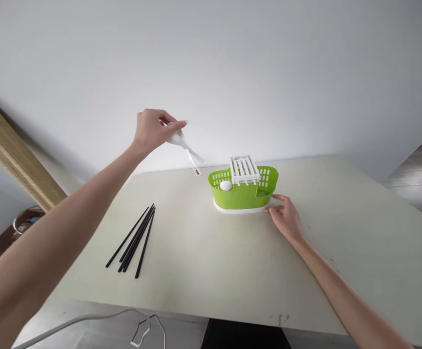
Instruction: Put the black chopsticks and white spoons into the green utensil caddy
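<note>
My left hand (158,128) is raised over the back left of the table, its fingers closed on white spoons (177,139) by their bowl ends, handles pointing down and right. A green basket (242,196) with a white base and a white slotted rack (245,169) on top stands near the wall. One rounded white thing (226,185) shows in its left compartment. My right hand (287,217) pinches the right end of the basket's white base. Several black chopsticks (137,242) lie on the table at the left.
The pale table (203,271) backs onto a white wall (211,72). Long tan boards (18,155) lean at the far left, above a box of things. A grey cable (87,317) hangs below the table's front edge.
</note>
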Demonstrator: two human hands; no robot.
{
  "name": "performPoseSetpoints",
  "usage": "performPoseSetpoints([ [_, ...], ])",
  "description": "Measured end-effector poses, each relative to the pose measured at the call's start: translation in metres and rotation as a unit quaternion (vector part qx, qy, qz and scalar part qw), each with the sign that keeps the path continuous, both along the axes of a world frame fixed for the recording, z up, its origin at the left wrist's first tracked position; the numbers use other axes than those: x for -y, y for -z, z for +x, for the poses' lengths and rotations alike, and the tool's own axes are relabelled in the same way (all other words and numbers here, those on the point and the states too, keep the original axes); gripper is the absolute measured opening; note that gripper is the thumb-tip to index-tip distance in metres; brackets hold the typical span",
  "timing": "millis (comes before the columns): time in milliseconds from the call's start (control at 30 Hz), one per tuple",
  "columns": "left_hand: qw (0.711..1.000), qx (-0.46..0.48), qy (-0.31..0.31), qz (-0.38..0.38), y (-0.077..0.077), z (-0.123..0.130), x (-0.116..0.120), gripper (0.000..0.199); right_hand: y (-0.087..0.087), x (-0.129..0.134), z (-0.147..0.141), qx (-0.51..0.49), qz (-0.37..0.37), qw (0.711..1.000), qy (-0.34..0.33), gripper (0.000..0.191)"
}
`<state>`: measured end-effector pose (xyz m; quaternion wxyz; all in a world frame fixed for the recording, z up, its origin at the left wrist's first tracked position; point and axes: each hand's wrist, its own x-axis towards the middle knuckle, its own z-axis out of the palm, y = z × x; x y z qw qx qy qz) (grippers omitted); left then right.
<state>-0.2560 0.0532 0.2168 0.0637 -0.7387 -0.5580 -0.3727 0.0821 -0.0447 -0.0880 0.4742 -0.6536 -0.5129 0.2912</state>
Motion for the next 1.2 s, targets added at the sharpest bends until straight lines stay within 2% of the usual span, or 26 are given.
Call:
performPoseSetpoints([
  [67, 0.997, -0.012, -0.018, -0.069, 0.005, -0.018, 0.005, 0.043, 0.001, 0.000, 0.000, -0.001, 0.002, 1.000, 0.002, 0.055],
  [133, 0.988, -0.034, -0.020, -0.148, 0.020, -0.035, 0.010, 0.045, 0.002, -0.001, 0.001, -0.004, 0.006, 1.000, 0.002, 0.055],
  [333, 0.925, -0.106, 0.006, -0.366, 0.091, -0.074, 0.020, 0.046, 0.002, 0.000, 0.001, -0.007, 0.001, 1.000, 0.001, 0.057],
  [433, 0.894, -0.122, 0.032, -0.431, 0.124, -0.086, 0.021, 0.047, 0.001, 0.001, 0.001, 0.000, -0.008, 1.000, 0.004, 0.057],
  [567, 0.867, -0.120, 0.058, -0.479, 0.153, -0.099, 0.016, 0.051, -0.001, 0.002, 0.001, 0.007, -0.010, 1.000, 0.008, 0.057],
  [933, 0.832, -0.113, 0.090, -0.536, 0.197, -0.124, -0.003, 0.051, -0.001, 0.003, 0.001, 0.010, -0.016, 1.000, 0.009, 0.058],
  [1067, 0.821, -0.134, 0.095, -0.546, 0.204, -0.131, -0.008, 0.052, -0.001, 0.004, 0.002, 0.012, -0.017, 1.000, 0.012, 0.059],
  [1200, 0.825, -0.153, 0.089, -0.537, 0.201, -0.135, -0.009, 0.056, -0.002, 0.004, 0.002, 0.016, -0.032, 0.999, 0.016, 0.059],
])
